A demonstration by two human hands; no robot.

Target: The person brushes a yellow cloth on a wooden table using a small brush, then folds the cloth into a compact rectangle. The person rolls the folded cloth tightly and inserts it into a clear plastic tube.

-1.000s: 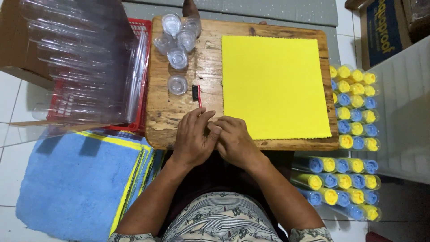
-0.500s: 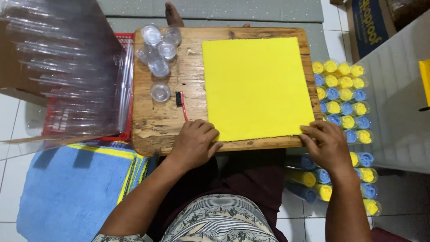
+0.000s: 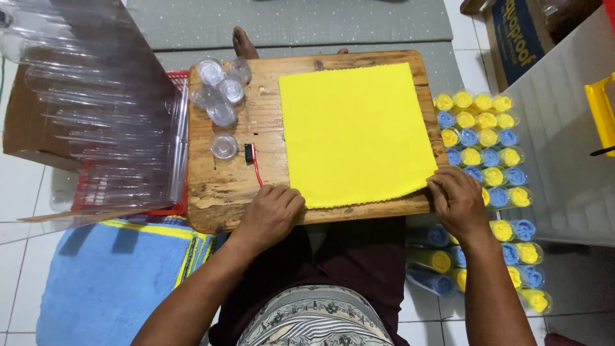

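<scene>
The wooden board (image 3: 224, 186) lies in front of me, over my lap. On it, between my two hands, the yellow cloth (image 3: 355, 134) lies flat. My left hand (image 3: 272, 214) rests curled on the near edge of the board, beside the near left corner of the cloth. My right hand (image 3: 456, 202) presses its fingers on the near right corner. Just beyond my left hand lies a red lighter (image 3: 254, 165), and farther away stand clear cups (image 3: 222, 109).

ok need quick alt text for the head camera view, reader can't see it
Seen from above, a person's left hand and right hand press the near corners of a yellow cloth flat on a wooden board, with clear plastic cups alongside.
</scene>
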